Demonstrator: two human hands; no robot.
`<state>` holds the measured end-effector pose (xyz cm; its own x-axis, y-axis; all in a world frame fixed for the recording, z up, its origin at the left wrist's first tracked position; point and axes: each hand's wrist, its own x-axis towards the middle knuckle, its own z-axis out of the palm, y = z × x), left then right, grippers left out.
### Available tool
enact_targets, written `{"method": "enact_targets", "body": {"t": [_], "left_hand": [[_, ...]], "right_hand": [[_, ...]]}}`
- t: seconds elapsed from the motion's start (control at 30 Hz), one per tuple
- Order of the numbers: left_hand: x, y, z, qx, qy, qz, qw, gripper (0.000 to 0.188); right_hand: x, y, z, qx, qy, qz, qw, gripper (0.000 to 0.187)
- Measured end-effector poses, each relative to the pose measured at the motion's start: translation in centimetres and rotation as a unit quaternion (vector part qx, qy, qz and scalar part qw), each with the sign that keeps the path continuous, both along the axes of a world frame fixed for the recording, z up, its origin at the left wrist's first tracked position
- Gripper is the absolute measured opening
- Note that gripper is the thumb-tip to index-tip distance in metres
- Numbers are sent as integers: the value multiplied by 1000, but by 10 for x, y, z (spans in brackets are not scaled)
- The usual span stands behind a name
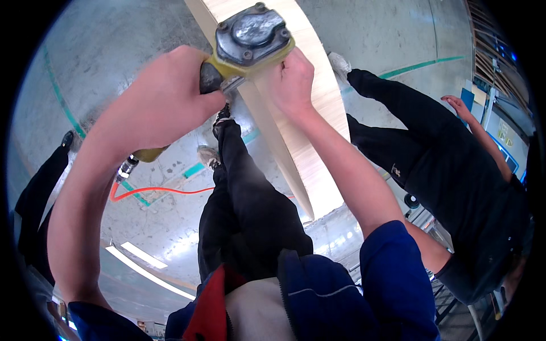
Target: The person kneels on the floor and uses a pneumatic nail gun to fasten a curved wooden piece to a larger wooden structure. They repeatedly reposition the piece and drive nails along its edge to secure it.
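Observation:
My left hand (165,99) is wrapped round the handle of a nail gun (250,37), yellow with a dark grey bolted cap. An orange air hose (165,189) joins the handle's end through a metal fitting. The gun's head sits over a pale wooden board (324,148) with a curved outer edge and a thick near side. Against that board, right beside the gun's head, my right hand (293,82) is closed with its fingers curled in. The gun and the hand itself hide what those fingers hold, if anything.
A person in dark clothes (438,153) stands close on the right, one hand (455,105) held out. Another person's dark trouser leg (42,176) shows at far left. Green lines (62,102) mark the grey floor. Stacked material (495,51) lies at upper right.

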<state>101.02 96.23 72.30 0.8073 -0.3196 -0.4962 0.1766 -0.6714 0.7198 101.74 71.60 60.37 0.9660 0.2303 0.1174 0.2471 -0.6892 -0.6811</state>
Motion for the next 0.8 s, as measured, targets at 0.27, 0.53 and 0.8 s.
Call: {"method": "enact_targets", "body": {"t": [0.27, 0.53, 0.8], "left_hand": [[-28, 76, 0, -24, 199, 266, 943, 35], [-88, 125, -123, 107, 150, 250, 951, 29], [-160, 155, -231, 75, 287, 342, 892, 31]], "right_hand": [[-3, -3, 9, 22, 8, 5, 1000, 33], [56, 28, 6, -63, 67, 90, 992, 26], [236, 143, -87, -147, 43, 197, 969, 30]]}}
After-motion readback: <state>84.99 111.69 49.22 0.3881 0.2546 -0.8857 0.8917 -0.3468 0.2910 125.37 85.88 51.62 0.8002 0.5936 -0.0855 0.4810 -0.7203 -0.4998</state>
